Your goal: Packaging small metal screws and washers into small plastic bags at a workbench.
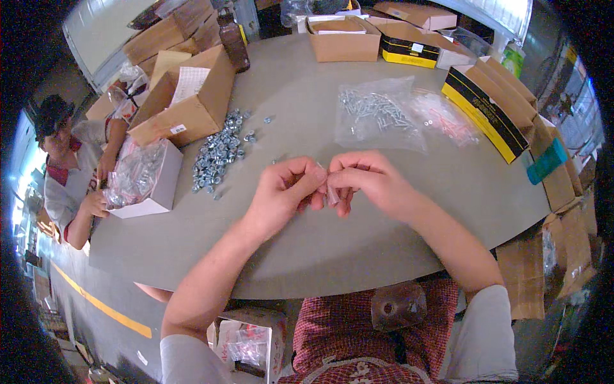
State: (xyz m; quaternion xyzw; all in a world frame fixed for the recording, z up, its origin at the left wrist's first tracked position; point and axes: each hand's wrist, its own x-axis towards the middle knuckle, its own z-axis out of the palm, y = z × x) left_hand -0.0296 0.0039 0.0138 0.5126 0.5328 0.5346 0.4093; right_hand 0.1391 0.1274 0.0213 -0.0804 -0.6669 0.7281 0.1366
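Note:
My left hand (281,191) and my right hand (374,182) meet above the middle of the grey table (275,249). Their thumbs and fingers are pinched on a small clear plastic bag (332,194); most of it is hidden by the fingers, and I cannot make out what is inside. Left of my hands lies a loose pile of silvery metal nuts (217,153), with a few strays beside it. Beyond my right hand, a flat clear bag holds many long screws (377,112). Touching it is another clear bag with small red and white parts (448,120).
A brown carton (192,102) and a white box of filled bags (157,176) stand at the left, where a co-worker (77,153) handles the bags. Open cartons (345,45) line the far edge. A black-and-yellow box (486,112) and a teal roll (547,162) are at the right.

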